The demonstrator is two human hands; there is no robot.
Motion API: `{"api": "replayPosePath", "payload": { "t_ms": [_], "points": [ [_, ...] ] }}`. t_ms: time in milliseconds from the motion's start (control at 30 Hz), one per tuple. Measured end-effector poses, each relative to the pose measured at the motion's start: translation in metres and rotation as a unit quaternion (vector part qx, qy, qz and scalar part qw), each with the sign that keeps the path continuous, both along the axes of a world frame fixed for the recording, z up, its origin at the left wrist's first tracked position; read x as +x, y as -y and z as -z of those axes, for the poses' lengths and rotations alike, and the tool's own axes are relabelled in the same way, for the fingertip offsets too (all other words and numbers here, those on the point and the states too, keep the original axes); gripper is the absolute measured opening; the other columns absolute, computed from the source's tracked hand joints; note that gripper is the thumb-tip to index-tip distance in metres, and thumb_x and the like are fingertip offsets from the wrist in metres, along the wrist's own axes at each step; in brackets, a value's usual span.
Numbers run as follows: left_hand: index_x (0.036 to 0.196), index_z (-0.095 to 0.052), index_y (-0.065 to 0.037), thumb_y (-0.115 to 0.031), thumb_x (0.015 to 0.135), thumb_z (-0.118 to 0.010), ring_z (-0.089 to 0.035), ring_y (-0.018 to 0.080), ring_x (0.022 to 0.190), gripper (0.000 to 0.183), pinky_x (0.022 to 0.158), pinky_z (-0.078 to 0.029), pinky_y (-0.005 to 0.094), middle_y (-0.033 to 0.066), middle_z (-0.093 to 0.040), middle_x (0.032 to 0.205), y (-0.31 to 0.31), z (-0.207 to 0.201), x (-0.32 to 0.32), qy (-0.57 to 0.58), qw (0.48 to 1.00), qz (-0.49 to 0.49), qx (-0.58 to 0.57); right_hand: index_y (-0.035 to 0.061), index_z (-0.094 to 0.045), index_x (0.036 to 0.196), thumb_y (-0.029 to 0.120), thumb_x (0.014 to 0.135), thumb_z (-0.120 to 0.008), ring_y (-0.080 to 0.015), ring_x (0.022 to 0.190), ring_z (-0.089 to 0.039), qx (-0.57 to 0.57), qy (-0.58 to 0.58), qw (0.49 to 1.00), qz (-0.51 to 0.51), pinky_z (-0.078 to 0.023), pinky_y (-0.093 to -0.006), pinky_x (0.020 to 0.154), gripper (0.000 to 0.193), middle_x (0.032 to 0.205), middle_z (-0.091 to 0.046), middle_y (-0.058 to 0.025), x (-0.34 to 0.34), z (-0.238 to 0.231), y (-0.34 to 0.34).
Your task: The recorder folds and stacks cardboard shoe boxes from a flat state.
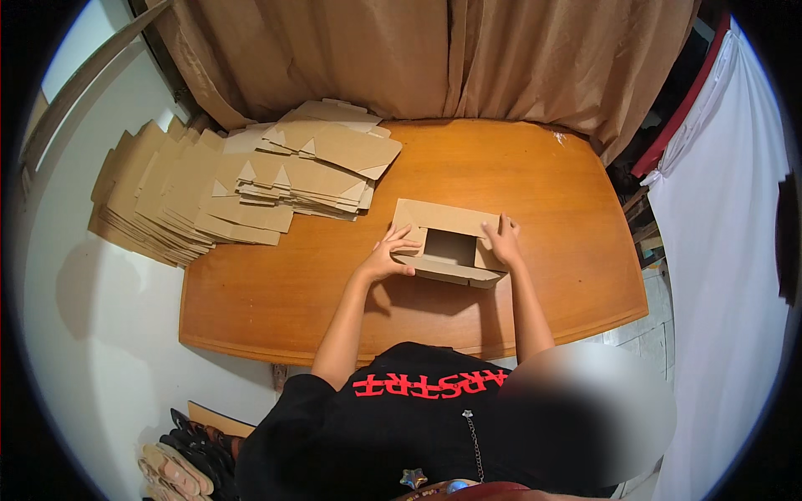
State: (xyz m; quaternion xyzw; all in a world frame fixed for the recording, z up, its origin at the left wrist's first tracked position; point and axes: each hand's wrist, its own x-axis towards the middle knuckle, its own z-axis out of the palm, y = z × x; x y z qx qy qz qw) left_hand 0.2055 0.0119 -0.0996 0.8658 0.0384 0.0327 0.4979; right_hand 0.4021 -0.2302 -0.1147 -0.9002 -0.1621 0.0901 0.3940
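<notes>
Centrally, half-folded cardboard box [447, 244] (hollow inside), left hand [384, 257] and right hand [504, 240] gripping its sides, wooden table [535, 184].

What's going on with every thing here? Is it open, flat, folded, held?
Cardboard box: partly folded, open on top, sitting on the table.
Left hand: pressing on the box's left side.
Right hand: gripping the box's right wall.
Stack of cardboard blanks: flat, unfolded, piled loosely and fanned out.
Wooden table: holding the box and part of the stack.
Curtain: drawn shut.
</notes>
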Motion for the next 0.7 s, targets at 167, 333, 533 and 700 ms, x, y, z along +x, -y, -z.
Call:
{"api": "replayPosePath", "payload": {
  "t_ms": [167, 333, 533, 700],
  "points": [
    [0.091, -0.069, -0.017, -0.042, 0.066, -0.074, -0.018, 0.0327, 0.134, 0.036, 0.107, -0.014, 0.05, 0.0069, -0.035, 0.141, 0.001, 0.018, 0.014, 0.028, 0.995, -0.087, -0.033, -0.0015, -0.035, 0.133, 0.043, 0.087, -0.049, -0.0351, 0.129, -0.023, 0.214, -0.081, 0.973, -0.032, -0.02, -0.0373, 0.107, 0.066, 0.135, -0.026, -0.0281, 0.014, 0.024, 0.016],
    [0.083, -0.064, -0.007, -0.035, 0.076, -0.068, -0.043, 0.0349, 0.114, 0.029, 0.098, -0.032, 0.0435, 0.0147, -0.046, 0.127, 0.014, 0.023, 0.045, 0.087, 0.967, -0.239, -0.025, -0.0007, -0.034, 0.134, 0.042, 0.082, -0.057, -0.0349, 0.13, -0.023, 0.182, -0.02, 0.982, -0.048, -0.021, -0.0383, 0.107, 0.071, 0.136, -0.024, -0.0282, 0.001, 0.02, 0.01],
    [0.114, -0.046, -0.012, -0.02, 0.07, -0.073, -0.047, 0.0343, 0.109, 0.052, 0.088, -0.04, 0.0463, 0.0139, -0.044, 0.122, 0.037, 0.01, 0.059, 0.05, 0.931, -0.347, 0.099, 0.0011, -0.033, 0.133, 0.029, 0.069, -0.071, -0.0421, 0.123, -0.033, 0.01, 0.109, 0.994, -0.018, -0.034, -0.0414, 0.1, 0.079, 0.136, -0.022, -0.0307, -0.021, 0.0, -0.001],
    [0.122, -0.037, -0.012, -0.018, 0.067, -0.075, -0.048, 0.0352, 0.109, 0.066, 0.087, -0.041, 0.0472, 0.0139, -0.043, 0.123, 0.044, -0.005, 0.056, -0.045, 0.921, -0.362, 0.14, 0.0064, -0.037, 0.131, 0.027, 0.066, -0.073, -0.0426, 0.118, -0.038, -0.085, 0.116, 0.99, 0.009, -0.04, -0.0447, 0.093, 0.077, 0.135, -0.023, -0.0297, -0.037, -0.017, -0.007]
  ]
}}
